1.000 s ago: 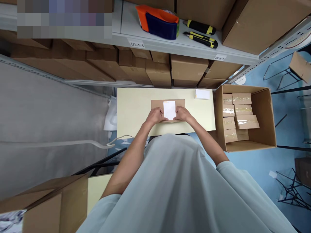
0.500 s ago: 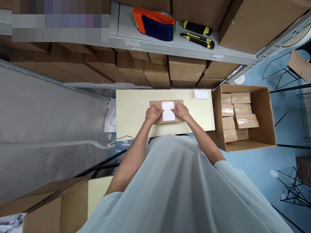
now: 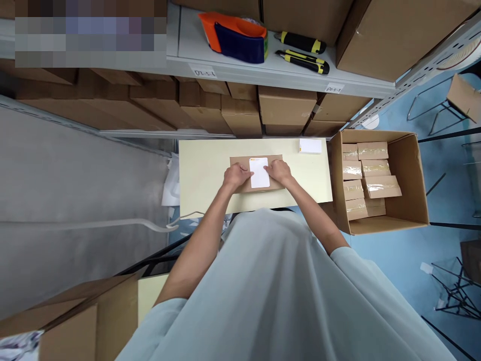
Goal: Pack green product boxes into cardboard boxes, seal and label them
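Fingers [image 3: 266, 168] higher on the white label [image 3: 259, 178] than a second ago

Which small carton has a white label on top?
The carton on the table, between left hand and right hand; the cartons visible in the open box at right show none.

1. The only view is worn on the wearer's head, looking forward and steeply down.
2. Nearest to it is the shirt [image 3: 270, 281], spread large across six o'clock.
3. Around the dial's centre, farther off, lies the table [image 3: 203, 170], seen from above, with the left hand [image 3: 236, 175] and right hand [image 3: 278, 170].
4. The wide field reaches a shelf [image 3: 263, 78] at twelve and an open carton [image 3: 406, 185] at three.
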`<state>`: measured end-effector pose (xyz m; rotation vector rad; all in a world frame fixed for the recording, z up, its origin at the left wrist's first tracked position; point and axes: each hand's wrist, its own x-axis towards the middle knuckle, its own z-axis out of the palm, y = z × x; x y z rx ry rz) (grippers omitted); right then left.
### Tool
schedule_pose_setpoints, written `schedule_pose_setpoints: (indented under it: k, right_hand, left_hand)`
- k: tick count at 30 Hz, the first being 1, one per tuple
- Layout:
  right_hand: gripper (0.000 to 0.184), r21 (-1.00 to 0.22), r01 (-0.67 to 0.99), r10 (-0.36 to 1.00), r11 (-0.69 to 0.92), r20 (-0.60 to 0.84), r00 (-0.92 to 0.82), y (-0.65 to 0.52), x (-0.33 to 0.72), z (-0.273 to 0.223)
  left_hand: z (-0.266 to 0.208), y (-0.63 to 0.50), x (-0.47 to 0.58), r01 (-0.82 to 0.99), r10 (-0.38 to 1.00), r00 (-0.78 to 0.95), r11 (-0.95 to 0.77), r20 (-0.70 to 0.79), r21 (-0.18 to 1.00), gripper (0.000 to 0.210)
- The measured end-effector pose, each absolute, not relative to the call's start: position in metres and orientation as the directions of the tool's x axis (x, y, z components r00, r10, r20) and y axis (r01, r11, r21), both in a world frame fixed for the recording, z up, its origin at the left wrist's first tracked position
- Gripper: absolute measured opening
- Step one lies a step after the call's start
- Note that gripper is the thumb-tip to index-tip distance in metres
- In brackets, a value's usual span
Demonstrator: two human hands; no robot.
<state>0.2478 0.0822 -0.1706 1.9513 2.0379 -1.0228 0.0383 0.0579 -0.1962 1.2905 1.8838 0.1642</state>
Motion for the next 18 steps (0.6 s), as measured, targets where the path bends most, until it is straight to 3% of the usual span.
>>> schedule_pose_setpoints:
  k: [3,5,9,12,15,18]
  right_hand:
    - [0.012,-0.433,0.901,0.818,-0.018,-0.525,-0.236,0.068,0.257,-0.170]
    - [0.012,-0.474,0.881,0.815,-0.004,-0.512,-0.272,0.061,0.260,-0.172]
    - [0.014,-0.472,0.882,0.835,-0.010,-0.490,-0.252,0.056,0.253,-0.176]
    - [0.019,-0.426,0.905,0.863,0.003,-0.455,-0.217,0.056,0.245,-0.177]
    - [0.014,-0.454,0.891,0.871,0.034,-0.424,-0.250,0.054,0.247,-0.177]
    - [0.011,-0.492,0.869,0.895,0.051,-0.364,-0.259,0.040,0.265,-0.180]
  left_hand:
    - [-0.203,0.040,0.029,0.632,0.857,-0.051,0.425,-0.512,0.648,0.033]
    - [-0.208,0.031,0.025,0.584,0.880,-0.049,0.409,-0.472,0.701,0.027]
    - [-0.215,0.028,0.025,0.599,0.904,-0.071,0.377,-0.422,0.706,0.045]
    - [-0.215,0.032,0.033,0.607,0.919,-0.073,0.349,-0.387,0.714,0.032]
    - [-0.211,0.028,0.035,0.593,0.934,-0.075,0.323,-0.349,0.737,0.014]
    - [-0.210,0.005,0.023,0.592,0.957,-0.114,0.282,-0.268,0.755,0.013]
